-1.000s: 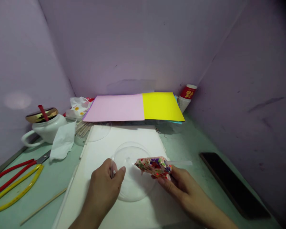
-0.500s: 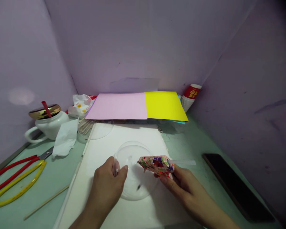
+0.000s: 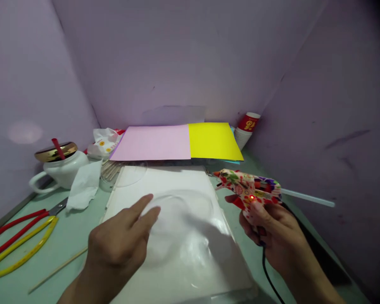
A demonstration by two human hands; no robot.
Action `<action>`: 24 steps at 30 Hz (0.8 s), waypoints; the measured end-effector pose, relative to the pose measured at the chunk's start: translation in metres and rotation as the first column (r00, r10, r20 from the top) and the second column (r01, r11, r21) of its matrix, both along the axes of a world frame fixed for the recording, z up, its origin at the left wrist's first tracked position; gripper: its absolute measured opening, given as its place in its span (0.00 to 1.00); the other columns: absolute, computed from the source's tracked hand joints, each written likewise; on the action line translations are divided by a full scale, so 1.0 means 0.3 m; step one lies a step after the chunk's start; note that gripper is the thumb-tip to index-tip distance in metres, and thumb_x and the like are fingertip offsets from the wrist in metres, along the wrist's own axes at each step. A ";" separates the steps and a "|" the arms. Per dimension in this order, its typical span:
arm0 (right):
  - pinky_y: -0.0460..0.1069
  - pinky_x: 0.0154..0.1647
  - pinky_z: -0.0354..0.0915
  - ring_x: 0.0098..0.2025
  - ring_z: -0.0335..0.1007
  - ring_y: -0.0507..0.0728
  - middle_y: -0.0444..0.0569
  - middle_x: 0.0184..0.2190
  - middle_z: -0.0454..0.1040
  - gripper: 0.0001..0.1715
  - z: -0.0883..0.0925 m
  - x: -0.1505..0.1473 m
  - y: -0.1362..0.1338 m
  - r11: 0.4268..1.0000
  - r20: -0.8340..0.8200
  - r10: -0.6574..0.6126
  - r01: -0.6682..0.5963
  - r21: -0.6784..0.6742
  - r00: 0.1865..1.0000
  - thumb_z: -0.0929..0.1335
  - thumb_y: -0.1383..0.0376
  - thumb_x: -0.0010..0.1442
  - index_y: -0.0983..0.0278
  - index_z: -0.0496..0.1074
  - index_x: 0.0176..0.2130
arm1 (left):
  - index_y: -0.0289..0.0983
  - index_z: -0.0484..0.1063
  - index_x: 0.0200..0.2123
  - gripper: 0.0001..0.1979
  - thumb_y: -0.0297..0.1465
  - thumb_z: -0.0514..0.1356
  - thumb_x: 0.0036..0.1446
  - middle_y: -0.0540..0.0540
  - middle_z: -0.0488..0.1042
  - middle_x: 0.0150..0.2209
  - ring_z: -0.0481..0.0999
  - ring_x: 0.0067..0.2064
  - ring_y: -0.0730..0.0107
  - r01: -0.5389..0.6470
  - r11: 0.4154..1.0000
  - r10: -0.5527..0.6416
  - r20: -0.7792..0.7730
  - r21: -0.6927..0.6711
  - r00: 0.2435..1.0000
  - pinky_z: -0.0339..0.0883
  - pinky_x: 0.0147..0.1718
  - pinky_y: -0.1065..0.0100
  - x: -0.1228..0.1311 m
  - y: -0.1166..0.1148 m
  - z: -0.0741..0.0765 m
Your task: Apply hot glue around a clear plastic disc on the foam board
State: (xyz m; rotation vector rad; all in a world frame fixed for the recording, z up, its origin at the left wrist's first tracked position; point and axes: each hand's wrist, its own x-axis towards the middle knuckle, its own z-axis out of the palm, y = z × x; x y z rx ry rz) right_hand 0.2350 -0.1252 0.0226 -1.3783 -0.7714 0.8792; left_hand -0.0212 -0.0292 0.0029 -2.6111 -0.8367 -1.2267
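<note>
My left hand holds the rim of a clear round plastic disc between thumb and forefinger, over the white board. Motion and transparency blur the disc's outline. At the right, my right hand is wrapped round the handle of a flower-patterned glue gun. Its tip points left, a red light glows on its side, and a translucent glue stick sticks out of its back. A black cord hangs from the handle.
Scissors, a wooden stick, a tissue and a white mug are at the left. Pink and yellow paper stand behind, beside paper cups. A dark phone lies partly behind my right arm.
The glue gun has moved right and up, away from the disc, and its side now shows. My left hand has shifted left, with its fingers more extended. The disc looks larger and blurred.
</note>
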 end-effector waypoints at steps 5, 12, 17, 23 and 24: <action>0.44 0.15 0.43 0.16 0.49 0.47 0.40 0.14 0.60 0.21 0.006 -0.016 -0.007 0.991 0.164 0.111 -0.098 -0.087 0.980 0.66 0.50 0.52 0.67 0.72 0.32 | 0.35 0.70 0.42 0.19 0.16 0.49 0.49 0.37 0.71 0.48 0.75 0.44 0.66 0.160 0.974 -0.166 -0.030 -0.160 0.986 0.72 0.37 0.70 0.014 0.032 -0.072; 0.42 0.15 0.47 0.18 0.51 0.47 0.38 0.15 0.59 0.20 -0.002 -0.041 0.006 0.929 0.193 0.333 -0.286 -0.235 0.923 0.64 0.54 0.56 0.68 0.71 0.40 | 0.46 0.65 0.53 0.30 0.19 0.48 0.47 0.50 0.57 0.60 0.59 0.59 0.61 0.170 0.746 -0.223 0.000 -0.644 0.975 0.56 0.56 0.57 0.004 0.034 -0.048; 0.42 0.15 0.47 0.17 0.50 0.47 0.38 0.15 0.59 0.16 -0.003 -0.049 0.010 0.920 0.179 0.355 -0.309 -0.240 0.918 0.63 0.55 0.57 0.66 0.70 0.34 | 0.42 0.76 0.39 0.19 0.31 0.53 0.44 0.46 0.63 0.57 0.62 0.57 0.50 0.272 0.388 0.040 0.312 -0.880 0.949 0.60 0.52 0.53 0.030 0.020 -0.002; 0.42 0.14 0.48 0.17 0.50 0.47 0.38 0.14 0.59 0.20 0.011 -0.072 0.005 0.899 0.210 0.399 -0.336 -0.282 0.893 0.63 0.55 0.56 0.66 0.71 0.41 | 0.37 0.68 0.42 0.21 0.35 0.61 0.41 0.45 0.76 0.33 0.75 0.35 0.64 0.202 0.235 0.458 0.292 -0.951 0.840 0.70 0.32 0.68 0.109 -0.005 0.001; 0.42 0.14 0.48 0.17 0.51 0.47 0.39 0.15 0.60 0.19 0.012 -0.074 0.005 0.895 0.211 0.406 -0.341 -0.286 0.889 0.64 0.55 0.56 0.66 0.71 0.41 | 0.37 0.68 0.41 0.20 0.35 0.61 0.42 0.46 0.75 0.32 0.75 0.33 0.66 0.195 0.250 0.469 0.295 -0.948 0.832 0.69 0.30 0.70 0.114 -0.007 -0.001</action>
